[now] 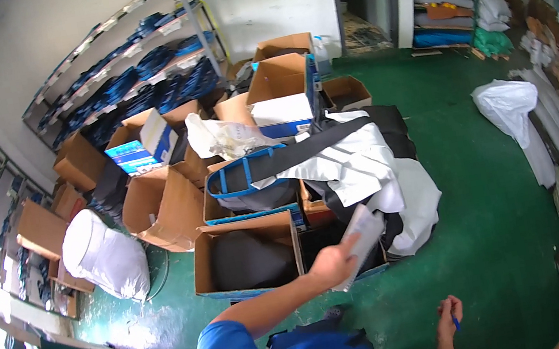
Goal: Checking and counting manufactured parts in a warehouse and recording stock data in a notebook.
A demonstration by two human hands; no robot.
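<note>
My left hand (334,265) reaches forward and is closed on a flat, pale pad (363,238) that looks like papers in clear plastic. The pad is tilted over the right end of the near boxes, hiding part of what lies below. My right hand (450,316) is held low on the right, away from the boxes, its fingers curled round a blue pen (457,323). Close to my left hand stands an open cardboard box (209,264) with dark grey material (249,257) inside. Beyond the pad, white and dark sheeting (343,156) drapes over the boxes, with a blue-edged strip (239,174) across it.
More open cartons (279,82) crowd the middle and back. A stuffed white sack (104,255) stands at left. Shelves (128,66) with blue bundles line the back wall. At right, rolls and white bags (508,106) lie along the green floor (465,247), below a fabric rack (443,3).
</note>
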